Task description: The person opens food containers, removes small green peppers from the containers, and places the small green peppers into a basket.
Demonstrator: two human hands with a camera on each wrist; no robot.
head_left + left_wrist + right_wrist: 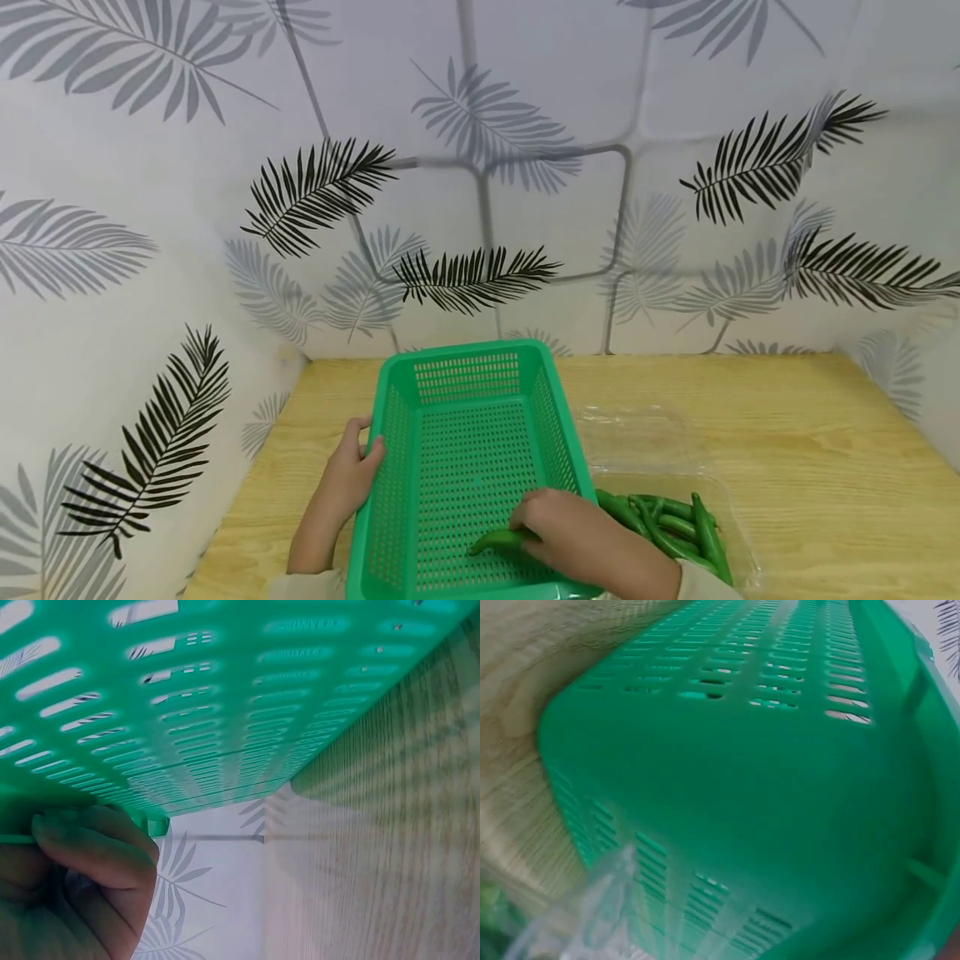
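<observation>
A green plastic basket [467, 353] with slotted walls stands on the table. My left hand [351, 467] grips its left rim, thumb over the edge; the left wrist view shows that hand's curled fingers [112, 855] at the rim. Inside the basket, near its front right corner, my right hand [566, 533] holds a green chili pepper [495, 540] low over the slotted floor. The pepper's tip points left, and its other end is hidden by the fingers. In the right wrist view the basket's outer wall [727, 765] fills most of the picture, and the hand is hardly visible.
Right of the basket lies a clear plastic box [738, 517] with several green peppers [675, 529] in it, its clear lid [633, 437] folded back behind. The wood-grain table [832, 467] reaches to a leaf-patterned wall covering [525, 100] at the back and sides.
</observation>
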